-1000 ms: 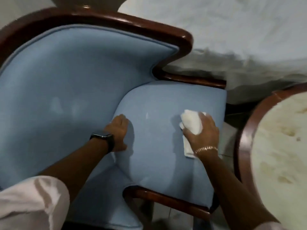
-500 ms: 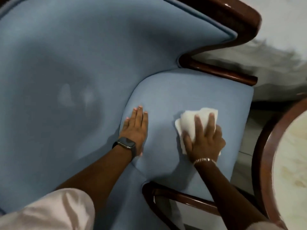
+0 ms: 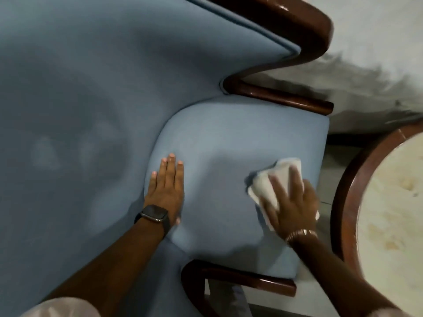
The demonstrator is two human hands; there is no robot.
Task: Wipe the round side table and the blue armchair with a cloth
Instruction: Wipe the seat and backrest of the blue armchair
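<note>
Right hand point(image 3: 290, 202) presses the cloth point(image 3: 265, 188) flat-fingered; left hand point(image 3: 166, 186) lies spread beside it on the armchair point(image 3: 217, 133). The cloth seems limp, light: palm it.

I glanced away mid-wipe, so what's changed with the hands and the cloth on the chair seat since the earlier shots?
The left hand uncurled and now lies flat on the seat cushion. The right hand went from bunching the cloth to pressing it with straight fingers, then slid it toward the cushion's edge nearest the round side table. Both hands stayed on the blue armchair.
</note>
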